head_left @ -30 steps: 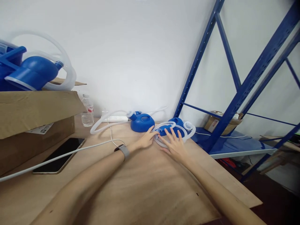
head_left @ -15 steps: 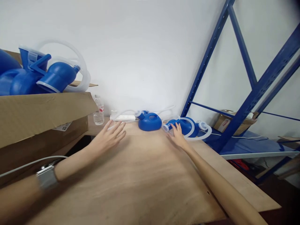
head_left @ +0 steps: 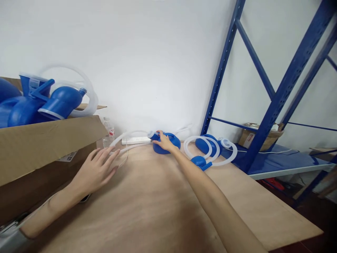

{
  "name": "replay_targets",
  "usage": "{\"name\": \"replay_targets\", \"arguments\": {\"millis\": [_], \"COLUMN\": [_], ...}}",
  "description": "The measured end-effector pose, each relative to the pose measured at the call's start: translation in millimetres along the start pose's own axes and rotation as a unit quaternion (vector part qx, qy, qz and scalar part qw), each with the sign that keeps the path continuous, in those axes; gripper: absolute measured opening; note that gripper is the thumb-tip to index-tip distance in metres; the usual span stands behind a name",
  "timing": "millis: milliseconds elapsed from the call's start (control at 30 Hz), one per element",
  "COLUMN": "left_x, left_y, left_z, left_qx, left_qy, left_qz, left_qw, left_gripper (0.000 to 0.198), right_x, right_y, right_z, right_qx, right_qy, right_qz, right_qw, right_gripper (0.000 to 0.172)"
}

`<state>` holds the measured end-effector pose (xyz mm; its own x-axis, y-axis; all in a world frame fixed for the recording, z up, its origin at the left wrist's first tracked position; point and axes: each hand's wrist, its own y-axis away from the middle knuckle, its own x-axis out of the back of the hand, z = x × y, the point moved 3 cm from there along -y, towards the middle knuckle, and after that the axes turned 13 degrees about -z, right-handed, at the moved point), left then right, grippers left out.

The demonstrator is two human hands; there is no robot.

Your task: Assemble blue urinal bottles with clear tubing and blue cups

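Note:
A blue plastic urinal bottle (head_left: 172, 141) with a moulded handle stands on the table near the wall. My right hand (head_left: 164, 142) reaches over it, thumb and fingers around its neck. From its mouthpiece end, a whitish hose (head_left: 126, 134) loops left. My left hand (head_left: 96, 168) is open with fingers spread, above the table beside this hose; whether the fingertips touch it I cannot tell. To the right lies a second blue urinal bottle (head_left: 206, 144), with a coiled clear hose (head_left: 188, 147) and a blue mouthpiece (head_left: 198, 161) on the table in front.
A cardboard box (head_left: 52, 140) full of blue urinal bottles (head_left: 63, 100) stands at the left. A water bottle (head_left: 107, 133) and a white power strip (head_left: 135, 140) are by the wall. A blue metal rack (head_left: 273, 105) rises at the right, with a small carton (head_left: 249, 137) on its shelf.
My right hand has left the right-hand mouthpiece, which now lies on the table, and moved left to the middle bottle's neck. My left hand has shifted left and nearer. The view has shifted slightly.

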<state>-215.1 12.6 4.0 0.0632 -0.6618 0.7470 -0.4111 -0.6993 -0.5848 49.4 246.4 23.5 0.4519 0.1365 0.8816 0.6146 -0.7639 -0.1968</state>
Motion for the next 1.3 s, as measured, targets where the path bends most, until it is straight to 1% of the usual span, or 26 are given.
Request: {"name": "replay_targets", "arguments": {"millis": [67, 133, 200, 267, 333, 400, 500, 567, 633, 667, 733, 767, 833, 933, 1100, 1167, 1233, 1300], "left_x": [6.1, 15.2, 27.9, 43.2, 57.9, 69.2, 74.9, 70.3, 60.6, 55.0, 45.5, 42.2, 38.2, 37.1, 44.6, 50.2, 55.1, 56.5], "left_y": [-8.4, -17.6, -25.7, -31.9, -37.0, -42.2, -51.0, -57.2, -62.9, -65.2, -68.8, -70.0, -71.7, -73.9, -80.9, -85.2, -89.6, -93.1], "left_z": [6.8, 12.7, 17.5, 22.4, 28.3, 36.3, 52.8, 65.2, 75.5, 78.7, 80.1, 78.6, 73.3, 64.7, 61.0, 61.9, 63.1, 64.7], "left_qx": [0.055, 0.105, 0.143, 0.166, 0.172, 0.159, 0.102, 0.038, -0.023, -0.042, -0.046, -0.041, -0.032, -0.032, -0.043, -0.044, -0.050, -0.069], "left_qy": [0.022, 0.044, 0.053, 0.049, 0.038, 0.015, -0.042, -0.070, -0.074, -0.068, -0.051, -0.041, -0.022, -0.007, 0.017, 0.030, 0.047, 0.067], "left_qz": [0.008, 0.024, 0.052, 0.089, 0.118, 0.133, 0.128, 0.099, 0.039, 0.001, -0.062, -0.084, -0.116, -0.158, -0.221, -0.226, -0.227, -0.251], "left_qw": [0.998, 0.993, 0.987, 0.981, 0.977, 0.978, 0.986, 0.992, 0.996, 0.997, 0.996, 0.995, 0.992, 0.987, 0.974, 0.973, 0.972, 0.963], "left_gripper": [0.063, 0.068, 0.067, 0.064, 0.061, 0.061, 0.059, 0.050, 0.039, 0.036, 0.038, 0.040, 0.046, 0.058, 0.069, 0.072, 0.077, 0.074], "right_x": [2.5, 6.3, 11.2, 15.9, 18.9, 20.8, 23.6, 23.9, 22.9, 22.4, 21.8, 21.6, 21.1, 21.4, 22.0, 23.0, 24.8, 26.4], "right_y": [3.3, 11.8, 25.1, 43.2, 64.8, 87.0, 115.3, 127.3, 134.0, 135.9, 137.8, 138.2, 138.6, 139.2, 140.3, 141.0, 141.6, 141.5], "right_z": [-9.5, -20.6, -31.2, -38.7, -42.9, -46.3, -57.7, -69.1, -80.9, -86.1, -93.5, -95.9, -99.3, -103.5, -109.1, -109.6, -109.3, -108.4], "right_qx": [0.005, 0.024, 0.067, 0.117, 0.154, 0.174, 0.201, 0.211, 0.223, 0.227, 0.226, 0.222, 0.215, 0.215, 0.217, 0.217, 0.227, 0.244], "right_qy": [0.005, 0.011, 0.034, 0.067, 0.075, 0.042, -0.011, -0.036, -0.071, -0.094, -0.144, -0.168, -0.204, -0.229, -0.248, -0.244, -0.232, -0.212], "right_qz": [0.006, 0.000, -0.006, -0.006, -0.009, -0.012, 0.004, -0.007, -0.032, -0.040, -0.050, -0.055, -0.080, -0.124, -0.158, -0.150, -0.140, -0.141], "right_qw": [1.000, 1.000, 0.997, 0.991, 0.985, 0.984, 0.980, 0.977, 0.972, 0.968, 0.962, 0.959, 0.952, 0.941, 0.931, 0.933, 0.935, 0.936], "right_gripper": [0.044, 0.029, 0.019, 0.014, 0.015, 0.017, 0.020, 0.022, 0.024, 0.026, 0.030, 0.031, 0.029, 0.028, 0.031, 0.033, 0.038, 0.041]}}
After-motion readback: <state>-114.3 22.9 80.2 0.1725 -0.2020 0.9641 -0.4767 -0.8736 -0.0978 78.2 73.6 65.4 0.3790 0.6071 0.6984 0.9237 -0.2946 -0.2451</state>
